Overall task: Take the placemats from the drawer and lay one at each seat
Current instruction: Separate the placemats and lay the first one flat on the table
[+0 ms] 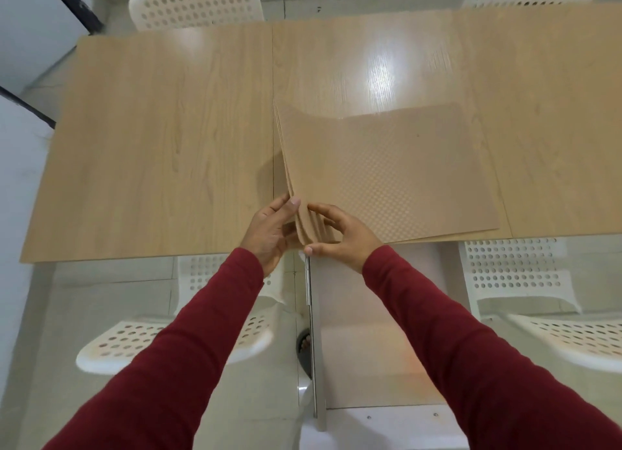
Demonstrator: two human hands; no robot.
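- The table (168,129) serves as the landmark; a white perforated chair (175,335) is seen tucked at its near edge on the left, and another (198,3) stands beyond its far edge.
- The left hand (271,234) is held at the table's near edge, about midway along it; its fingers are curled against the near left corner of the placemats (387,177), with the thumb laid on top, so the fanned edges are pinched.
- The stack of placemats is found lying on the right half of the table, its left edge lifted and splayed into several thin sheets while the right side rests flat.
- The right hand (340,237) is placed just right of the left one, at the same corner; its fingers are half bent, the index on the top sheet and the thumb below the near edge, as though one mat were being separated.
- The mats are judged to be light, thin and flexible: they bow where raised. The woven-looking surface probably gives some grip, yet sheets may cling together.
- A single mat is best taken at that loosened corner, then supported along a long edge so it is not left to flop.
- A further chair (518,274) is seen at the table's near edge on the right.
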